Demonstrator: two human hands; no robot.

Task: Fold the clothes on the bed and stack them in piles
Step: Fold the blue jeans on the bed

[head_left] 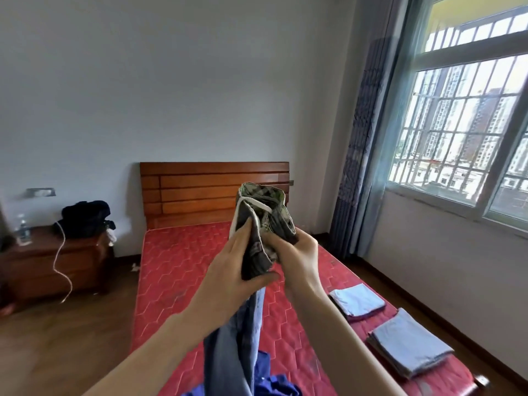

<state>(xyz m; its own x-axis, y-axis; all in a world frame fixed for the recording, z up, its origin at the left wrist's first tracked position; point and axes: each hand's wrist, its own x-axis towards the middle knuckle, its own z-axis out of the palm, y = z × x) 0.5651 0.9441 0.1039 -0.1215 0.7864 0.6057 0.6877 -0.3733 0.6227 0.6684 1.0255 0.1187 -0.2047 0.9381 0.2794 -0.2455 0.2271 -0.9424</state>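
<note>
**Two hands lifting a garment over the bed**

From the head camera, we hold a grey-green bunched garment point(261, 224) in the air above the red mattress point(183, 270). Our left hand point(237, 270) grips its side, fingers along the cloth, thumb curled under. Our right hand point(294, 252) pinches the other side. Blue denim fabric point(243, 332) hangs below our hands. Two folded light-blue piles point(357, 301) point(408, 344) lie on the mattress's right edge, apart. Crumpled blue clothing point(271, 384) lies nearest us.
</note>
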